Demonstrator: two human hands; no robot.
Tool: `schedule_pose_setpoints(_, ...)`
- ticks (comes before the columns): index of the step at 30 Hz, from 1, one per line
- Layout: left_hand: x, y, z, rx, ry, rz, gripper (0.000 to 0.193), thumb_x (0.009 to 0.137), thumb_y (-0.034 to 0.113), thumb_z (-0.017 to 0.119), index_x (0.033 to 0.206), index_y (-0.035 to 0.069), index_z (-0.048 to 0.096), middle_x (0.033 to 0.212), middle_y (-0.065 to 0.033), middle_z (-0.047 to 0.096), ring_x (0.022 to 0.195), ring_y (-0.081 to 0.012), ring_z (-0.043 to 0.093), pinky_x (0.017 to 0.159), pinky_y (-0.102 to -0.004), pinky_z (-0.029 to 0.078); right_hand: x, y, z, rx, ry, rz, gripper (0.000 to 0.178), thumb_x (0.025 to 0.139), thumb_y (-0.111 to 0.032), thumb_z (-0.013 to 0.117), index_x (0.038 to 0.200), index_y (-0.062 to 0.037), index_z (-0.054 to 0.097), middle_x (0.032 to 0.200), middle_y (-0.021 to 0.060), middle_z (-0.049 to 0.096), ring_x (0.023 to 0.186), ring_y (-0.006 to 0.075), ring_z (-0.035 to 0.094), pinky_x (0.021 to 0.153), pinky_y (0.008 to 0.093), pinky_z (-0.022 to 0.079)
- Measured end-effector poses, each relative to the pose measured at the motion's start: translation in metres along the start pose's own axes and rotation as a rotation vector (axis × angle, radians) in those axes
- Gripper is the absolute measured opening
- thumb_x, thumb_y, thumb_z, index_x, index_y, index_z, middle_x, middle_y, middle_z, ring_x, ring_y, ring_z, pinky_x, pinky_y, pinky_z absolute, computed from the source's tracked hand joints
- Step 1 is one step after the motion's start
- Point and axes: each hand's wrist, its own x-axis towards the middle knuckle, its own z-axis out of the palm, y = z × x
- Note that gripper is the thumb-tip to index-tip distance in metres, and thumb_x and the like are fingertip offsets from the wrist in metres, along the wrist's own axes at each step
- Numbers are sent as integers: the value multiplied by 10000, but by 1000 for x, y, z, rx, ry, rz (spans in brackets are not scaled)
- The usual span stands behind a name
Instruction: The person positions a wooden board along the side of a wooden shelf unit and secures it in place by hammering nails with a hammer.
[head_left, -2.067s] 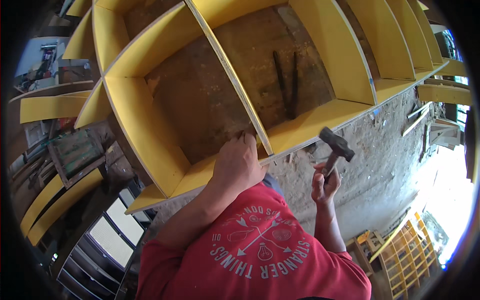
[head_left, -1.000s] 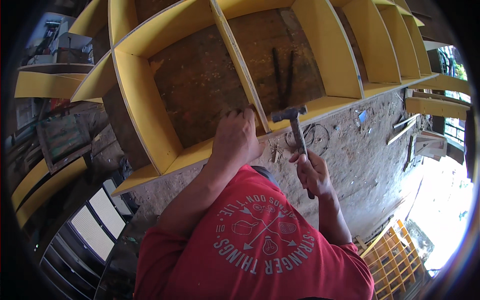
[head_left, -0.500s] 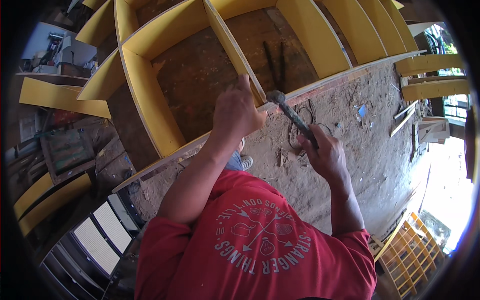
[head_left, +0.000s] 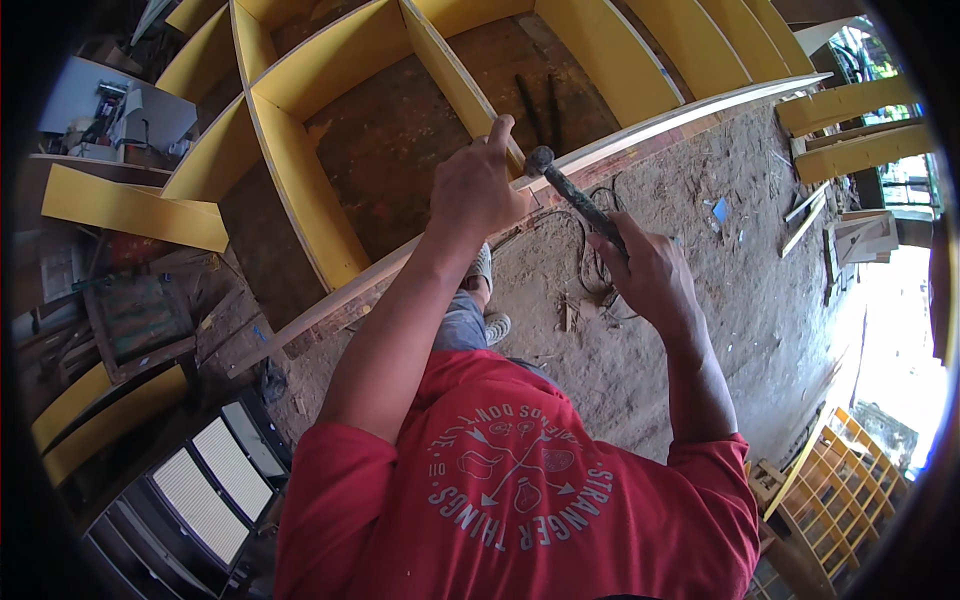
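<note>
My left hand (head_left: 480,188) is closed around the front end of a yellow divider board (head_left: 455,75), near where it meets the long pale front strip (head_left: 670,115) of a wooden frame. Its raised index finger lies along the board's edge. In my right hand (head_left: 650,275) is a hammer (head_left: 585,203), gripped by its dark, worn handle. The hammer head (head_left: 540,161) is at the strip, just right of the divider's end and close to my left fingers. A thin nail-like piece sticks out below my left hand, too small to make out surely.
The yellow compartmented frame (head_left: 315,180) fills the far side, with two dark bars (head_left: 540,110) lying inside. Cable (head_left: 595,260) and wood scraps litter the dirt floor (head_left: 640,370). Yellow boards (head_left: 850,155) are at right, a slatted yellow lattice (head_left: 840,490) lower right, dark-framed panels (head_left: 205,475) lower left.
The frame sits higher in view and more of its front strip's pale face shows. The hammer head has shifted up and slightly left in view, still beside the divider's end. Both hands keep their holds.
</note>
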Motion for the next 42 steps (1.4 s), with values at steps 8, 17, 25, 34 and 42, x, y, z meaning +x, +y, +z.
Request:
schedule_pose_setpoints(8, -3, -3, 0, 51, -21, 39, 816, 751, 242, 827, 1464, 78, 467, 1196, -216, 721, 1093, -386, 726, 943, -468, 594, -19, -6, 28, 277, 0, 144, 391, 1062, -436, 611, 1100, -50, 655, 691, 170, 641, 648, 365, 678, 612, 486, 493)
schedule_pose_setpoints(17, 4, -4, 9, 49, -92, 188, 747, 742, 299, 769, 1404, 97, 486, 1239, -272, 694, 1135, -464, 682, 963, -531, 555, -65, -77, 170, 1578, 527, 554, 255, 1124, -302, 558, 1087, -50, 573, 630, -52, 474, 470, 54, 412, 431, 248, 321)
schedule_pose_setpoints(25, -4, 2, 14, 17, 101, 259, 1014, 1040, 687, 404, 1652, -66, 108, 1619, -407, 307, 1501, -514, 364, 1242, -505, 313, -33, -138, 245, 1827, 829, 594, 340, 1138, -364, 519, 1093, -28, 548, 620, -48, 422, 450, 56, 367, 410, 254, 327)
schedule_pose_setpoints(34, 9, -4, 28, 206, 56, 6, 974, 1072, 672, 289, 1671, 17, -112, 1699, -394, -24, 1600, -521, 71, 1263, -662, 172, 8, -179, 286, 1885, 1160, 520, 384, 1145, -385, 487, 1073, -12, 542, 605, -45, 426, 446, 59, 391, 404, 257, 342)
schedule_pose_setpoints(42, 10, -9, 30, 230, 105, 61, 911, 1095, 632, 241, 1673, 17, -103, 1703, -386, -15, 1605, -510, 62, 1256, -684, 150, 12, -181, 286, 1685, 1201, 517, 398, 1157, -414, 424, 1054, -47, 538, 623, -23, 438, 453, 73, 409, 399, 262, 375)
